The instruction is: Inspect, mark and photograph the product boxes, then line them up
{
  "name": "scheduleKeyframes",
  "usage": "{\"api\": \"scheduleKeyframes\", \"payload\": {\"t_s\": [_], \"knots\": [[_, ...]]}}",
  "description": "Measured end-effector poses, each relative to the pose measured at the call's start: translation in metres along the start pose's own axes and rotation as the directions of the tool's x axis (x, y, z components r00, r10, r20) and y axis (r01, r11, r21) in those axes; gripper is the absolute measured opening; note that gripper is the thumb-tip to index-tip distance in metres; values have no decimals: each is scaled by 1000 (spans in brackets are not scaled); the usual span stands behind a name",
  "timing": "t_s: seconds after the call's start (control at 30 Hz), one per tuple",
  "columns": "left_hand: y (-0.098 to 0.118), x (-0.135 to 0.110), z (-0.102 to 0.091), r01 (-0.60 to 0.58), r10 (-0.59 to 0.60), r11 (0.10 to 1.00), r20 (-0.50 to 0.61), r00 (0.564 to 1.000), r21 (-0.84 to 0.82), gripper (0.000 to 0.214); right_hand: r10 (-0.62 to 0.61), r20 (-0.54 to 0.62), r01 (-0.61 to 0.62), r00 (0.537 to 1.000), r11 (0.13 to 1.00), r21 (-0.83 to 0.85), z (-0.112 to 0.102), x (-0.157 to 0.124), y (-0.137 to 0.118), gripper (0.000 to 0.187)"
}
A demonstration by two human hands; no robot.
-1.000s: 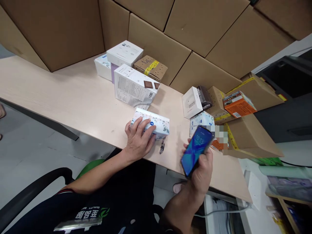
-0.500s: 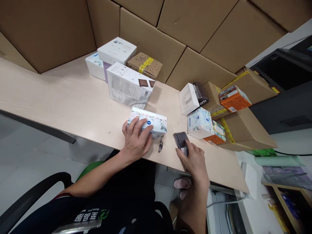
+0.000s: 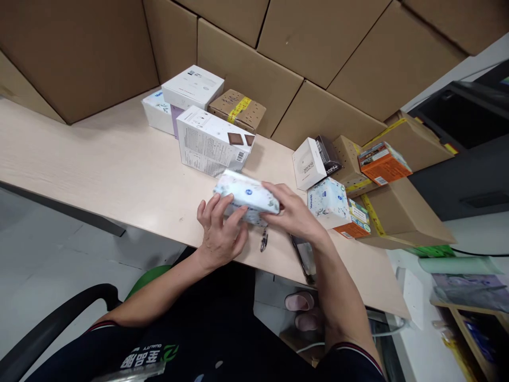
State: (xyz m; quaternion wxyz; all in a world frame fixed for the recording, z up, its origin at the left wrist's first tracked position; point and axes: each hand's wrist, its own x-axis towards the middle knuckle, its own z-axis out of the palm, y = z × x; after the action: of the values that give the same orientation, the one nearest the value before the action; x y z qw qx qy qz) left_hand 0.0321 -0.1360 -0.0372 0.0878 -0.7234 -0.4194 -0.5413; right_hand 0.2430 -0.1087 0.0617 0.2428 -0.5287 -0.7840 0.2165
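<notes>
A white and pale-blue floral tissue pack [image 3: 248, 193] is between my hands at the middle of the desk. My right hand [image 3: 292, 209] grips its right end, thumb on the near side and fingers over the far side. Against the near left side, my left hand [image 3: 222, 228] has its bent fingers on the pack, somewhat apart. A pen [image 3: 264, 240] lies just below the pack, its upper end hidden. Near the desk's front edge is a dark phone [image 3: 304, 257], partly covered by my right forearm.
Behind the pack stand a white printed box [image 3: 210, 138], another white box [image 3: 193, 85] and a taped brown carton [image 3: 237, 109]. To the right are a power bank box [image 3: 308, 164], a second floral pack [image 3: 328, 204] and orange boxes [image 3: 384, 163]. Large cartons [image 3: 246, 63] wall the back.
My right hand has left the phone and taken hold of the tissue pack's right end. The pack has shifted slightly right and tilted. The phone sits nearer the desk's front edge.
</notes>
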Motion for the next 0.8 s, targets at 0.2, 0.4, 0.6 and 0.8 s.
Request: {"api": "scheduleKeyframes", "payload": {"t_s": [0.2, 0.4, 0.6, 0.8], "knots": [[3, -2, 2, 25, -29, 997, -55, 998, -73, 53, 267, -385, -252, 883, 964, 89, -59, -21, 22, 75], [1, -1, 3, 7, -10, 994, -23, 1000, -113, 50, 468, -516, -573, 718, 818, -54, -54, 26, 70, 82], [-1, -2, 0, 22, -21, 994, 15, 1000, -107, 49, 509, -576, -689, 639, 712, -136, -25, 60, 72, 68], [-1, -3, 2, 21, -17, 988, 28, 999, -155, 53, 221, -385, -270, 896, 959, -79, -3, 79, 21, 78]]}}
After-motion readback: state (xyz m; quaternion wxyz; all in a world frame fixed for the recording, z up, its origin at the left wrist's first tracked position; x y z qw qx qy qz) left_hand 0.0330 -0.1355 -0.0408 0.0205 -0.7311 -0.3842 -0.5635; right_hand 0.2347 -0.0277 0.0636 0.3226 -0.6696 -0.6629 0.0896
